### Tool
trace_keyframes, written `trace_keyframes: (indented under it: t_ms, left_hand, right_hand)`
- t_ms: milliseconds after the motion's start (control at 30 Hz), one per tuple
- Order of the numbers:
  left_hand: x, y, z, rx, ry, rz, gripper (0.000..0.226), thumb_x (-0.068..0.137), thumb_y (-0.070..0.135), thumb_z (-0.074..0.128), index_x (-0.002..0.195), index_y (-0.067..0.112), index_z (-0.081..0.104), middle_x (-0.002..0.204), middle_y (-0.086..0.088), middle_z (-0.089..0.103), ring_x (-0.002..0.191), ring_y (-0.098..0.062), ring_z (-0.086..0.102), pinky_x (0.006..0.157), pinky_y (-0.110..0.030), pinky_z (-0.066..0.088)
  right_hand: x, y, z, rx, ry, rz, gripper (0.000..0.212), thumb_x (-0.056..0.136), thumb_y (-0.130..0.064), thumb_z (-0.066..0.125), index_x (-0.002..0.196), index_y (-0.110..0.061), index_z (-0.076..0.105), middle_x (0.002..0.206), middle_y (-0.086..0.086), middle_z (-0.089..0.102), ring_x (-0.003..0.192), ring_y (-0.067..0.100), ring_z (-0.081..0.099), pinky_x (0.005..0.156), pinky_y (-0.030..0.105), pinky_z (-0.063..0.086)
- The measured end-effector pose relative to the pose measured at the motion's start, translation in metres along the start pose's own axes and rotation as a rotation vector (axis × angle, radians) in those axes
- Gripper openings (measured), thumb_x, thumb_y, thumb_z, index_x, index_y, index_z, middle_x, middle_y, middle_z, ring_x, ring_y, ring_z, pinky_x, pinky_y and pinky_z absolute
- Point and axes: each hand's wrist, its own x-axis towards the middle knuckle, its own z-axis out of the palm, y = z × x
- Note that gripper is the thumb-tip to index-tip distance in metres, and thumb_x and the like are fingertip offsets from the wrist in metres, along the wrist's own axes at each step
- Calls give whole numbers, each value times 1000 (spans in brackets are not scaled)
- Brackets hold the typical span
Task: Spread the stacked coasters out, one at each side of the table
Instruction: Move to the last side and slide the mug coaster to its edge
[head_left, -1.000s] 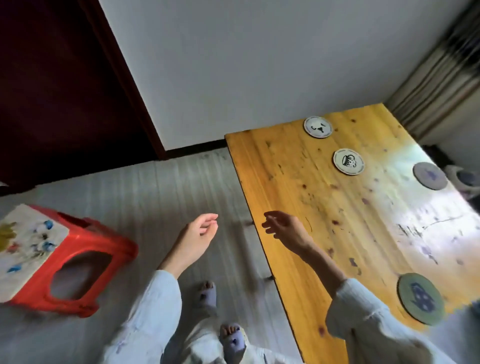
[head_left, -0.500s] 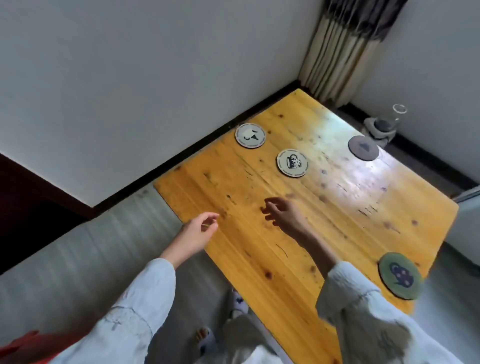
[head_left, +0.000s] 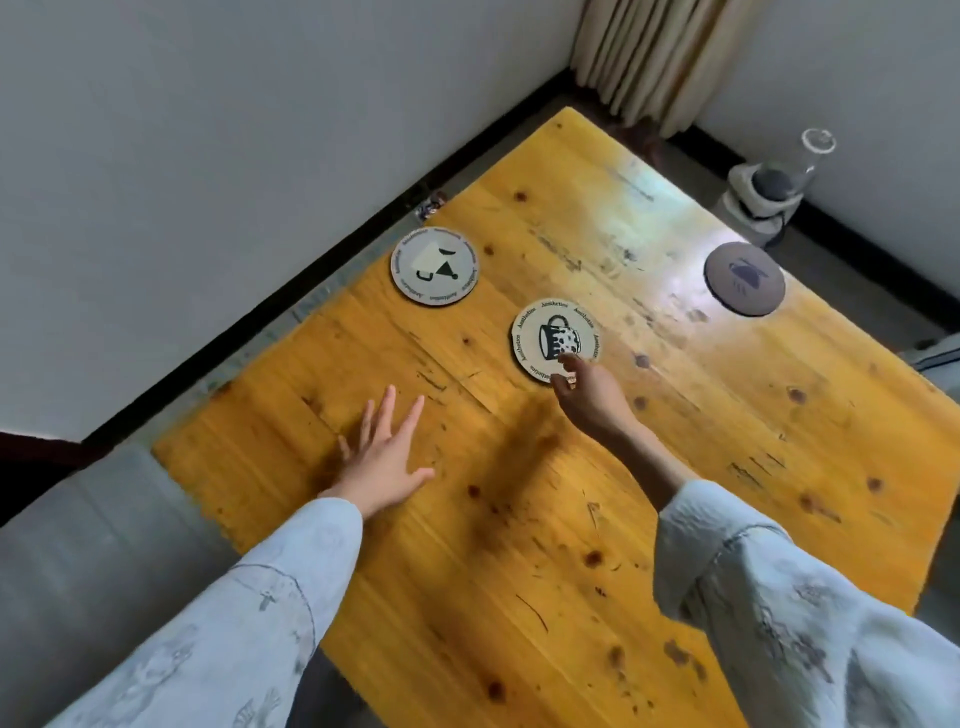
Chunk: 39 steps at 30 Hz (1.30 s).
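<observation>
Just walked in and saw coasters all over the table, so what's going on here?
A person is laying coasters out around a wooden table. The right hand reaches to the mug-print coaster near the middle, fingers on its near edge. The left hand rests open and flat on the wood. A pale coaster sits by the wall side, a dark coaster at the far-right edge.

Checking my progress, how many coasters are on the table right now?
3: pale round triangle-print coaster near the wall edge, pale mug-print coaster mid-table under the right hand, dark coaster far right. Others may be out of frame.
</observation>
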Motion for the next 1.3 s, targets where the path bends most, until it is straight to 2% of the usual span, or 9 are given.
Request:
trace_keyframes:
  t_ms: [67, 133, 233, 333, 433, 667, 833, 1067, 1300]
  left_hand:
    - [11, -8, 8, 184, -72, 0, 105, 75, 51, 61, 135, 42, -24, 147, 0, -39, 138, -29, -28, 107, -69, 1]
    - [18, -14, 14, 212, -92, -13, 115, 69, 55, 65, 126, 45, -34, 137, 4, -49, 136, -27, -34, 103, -73, 0]
    - [21, -15, 17, 211, -83, -36, 118, 67, 54, 67, 116, 48, -40, 130, 6, -51, 136, -25, -34, 103, -74, 0]
    - [22, -14, 18, 208, -78, -38, 117, 67, 53, 67, 116, 49, -40, 131, 6, -50, 137, -26, -33, 103, -74, 0]
    - [20, -14, 16, 199, -74, -45, 117, 68, 52, 67, 118, 49, -38, 133, 6, -48, 136, -25, -33, 103, -73, -1]
    - [20, -12, 16, 195, -81, -51, 117, 68, 52, 67, 116, 50, -40, 134, 5, -48, 136, -26, -34, 103, -73, -2]
    - [23, -13, 15, 179, -90, -40, 117, 68, 50, 68, 119, 49, -36, 132, 7, -49, 135, -24, -35, 103, -73, -3]
    - [7, -12, 18, 194, -16, 16, 97, 75, 50, 61, 140, 40, -11, 153, 2, -26, 141, -25, -21, 109, -66, 1]
    - [-63, -37, 56, -134, 38, 86, 54, 89, 27, 49, 140, 21, 31, 158, 0, 5, 145, -21, 2, 117, -41, 10]
  right_hand:
    - [21, 9, 4, -71, 16, 1, 47, 93, -22, 48, 138, -9, 39, 143, 20, 43, 130, 36, 40, 109, 49, 37]
    - [39, 14, 7, -128, 69, -18, 54, 91, -27, 52, 140, -12, 34, 149, 17, 33, 136, 36, 30, 111, 52, 32]
    - [64, 15, 8, -205, 127, -60, 68, 87, -39, 57, 143, -17, 26, 156, 14, 19, 142, 35, 18, 113, 55, 25]
    - [84, 14, 11, -324, 46, -84, 81, 83, -51, 57, 146, -22, 16, 159, 12, 7, 145, 33, 7, 115, 55, 18]
    - [92, 16, 15, -412, 33, -140, 81, 81, -57, 56, 145, -22, 20, 158, 13, 12, 144, 35, 9, 116, 54, 15]
    - [88, 16, 11, -437, 46, -167, 87, 69, -60, 67, 138, -22, 31, 150, 11, 27, 136, 37, 23, 104, 59, 35]
    - [58, 19, 28, -457, 38, -171, 88, 66, -60, 69, 137, -23, 31, 149, 11, 28, 134, 36, 25, 99, 58, 36]
    - [-13, 21, 66, -424, -12, -130, 87, 67, -58, 69, 137, -25, 30, 151, 9, 26, 135, 35, 23, 100, 56, 35]
    - [-84, 8, 107, -395, -67, -48, 79, 75, -47, 67, 140, -25, 28, 149, 12, 26, 134, 35, 24, 98, 57, 38]
